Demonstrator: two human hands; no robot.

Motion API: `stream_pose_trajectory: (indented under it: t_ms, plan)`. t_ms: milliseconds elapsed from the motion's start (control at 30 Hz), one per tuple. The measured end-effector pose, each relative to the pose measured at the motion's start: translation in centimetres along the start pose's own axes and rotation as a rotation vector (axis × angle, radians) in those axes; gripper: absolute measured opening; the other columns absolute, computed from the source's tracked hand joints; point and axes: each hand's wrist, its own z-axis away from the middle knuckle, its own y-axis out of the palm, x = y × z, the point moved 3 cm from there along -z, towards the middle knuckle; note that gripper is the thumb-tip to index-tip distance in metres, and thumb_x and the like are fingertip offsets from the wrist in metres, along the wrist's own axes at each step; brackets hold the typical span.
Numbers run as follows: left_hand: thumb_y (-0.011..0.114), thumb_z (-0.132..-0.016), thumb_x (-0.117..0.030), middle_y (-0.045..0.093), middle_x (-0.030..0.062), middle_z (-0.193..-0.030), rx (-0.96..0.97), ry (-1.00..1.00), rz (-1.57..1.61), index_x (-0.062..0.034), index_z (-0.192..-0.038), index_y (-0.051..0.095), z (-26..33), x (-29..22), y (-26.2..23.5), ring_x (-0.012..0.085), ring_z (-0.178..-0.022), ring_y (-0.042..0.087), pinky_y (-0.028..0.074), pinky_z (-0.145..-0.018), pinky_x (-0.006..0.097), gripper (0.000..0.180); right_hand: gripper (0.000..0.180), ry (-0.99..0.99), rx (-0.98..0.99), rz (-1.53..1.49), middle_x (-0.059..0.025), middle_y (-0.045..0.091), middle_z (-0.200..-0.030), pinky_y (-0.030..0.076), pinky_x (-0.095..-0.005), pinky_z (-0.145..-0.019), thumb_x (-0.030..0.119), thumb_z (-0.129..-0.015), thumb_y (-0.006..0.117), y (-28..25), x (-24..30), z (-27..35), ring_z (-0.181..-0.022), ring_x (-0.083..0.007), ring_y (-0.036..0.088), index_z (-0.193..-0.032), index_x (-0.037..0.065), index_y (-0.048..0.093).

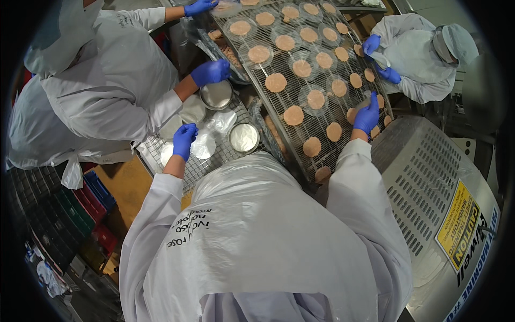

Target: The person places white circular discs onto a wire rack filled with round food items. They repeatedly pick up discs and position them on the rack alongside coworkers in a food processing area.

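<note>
My left hand (pixel 185 140), in a blue glove, is curled closed above a wire tray (pixel 212 170). Whatever its fingers may hold is too small to make out. Close by lie thin clear plastic discs (pixel 203 146) and a round metal tin (pixel 244 137) with pale film inside. My right hand (pixel 367 117), also gloved in blue, reaches over the right side of a wire-mesh conveyor (pixel 306 121), fingers stretched forward beside a round pink patty (pixel 352 115). Patties lie in rows across the mesh, and several farther ones rest on clear plastic discs (pixel 316 99).
At the left, a co-worker's gloved hand (pixel 211 73) is above another round tin (pixel 216 95). A person (pixel 424 59) stands across the belt at the right. A slotted metal machine housing (pixel 424 177) is beside my right arm. Coloured crates (pixel 88 201) are stacked lower left.
</note>
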Motion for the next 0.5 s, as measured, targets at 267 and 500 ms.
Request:
stream_pose_trajectory:
  t_ms: [267, 500]
  plan:
    - [0.056, -0.089, -0.020, 0.063, 0.0048, -0.090, 0.091, 0.150, -0.020, -0.0067, -0.104, 0.060, -2.0, -3.3, -1.0, 0.0113, -0.075, 0.059, 0.046, -0.064, 0.024, 0.020, 0.032, 0.067, 0.634, -0.415, -0.0160, 0.059, -0.112, 0.044, -0.0347, -0.086, 0.007, -0.087, 0.048, 18.7, 9.8, 21.1, -0.099, -0.0270, 0.058, -0.117, 0.000, 0.054]
    - [0.055, -0.090, -0.028, 0.061, 0.0119, -0.096, 0.253, 0.205, -0.497, -0.0022, -0.108, 0.057, -2.3, 2.6, 3.3, 0.0212, -0.086, 0.058, 0.046, -0.077, 0.033, 0.031, 0.064, -0.981, 1.607, 0.825, -0.0115, 0.019, -0.147, 0.022, -0.0472, -0.108, 0.020, -0.083, 0.051, 25.4, 10.7, 41.5, -0.135, -0.0328, 0.018, -0.140, 0.012, 0.026]
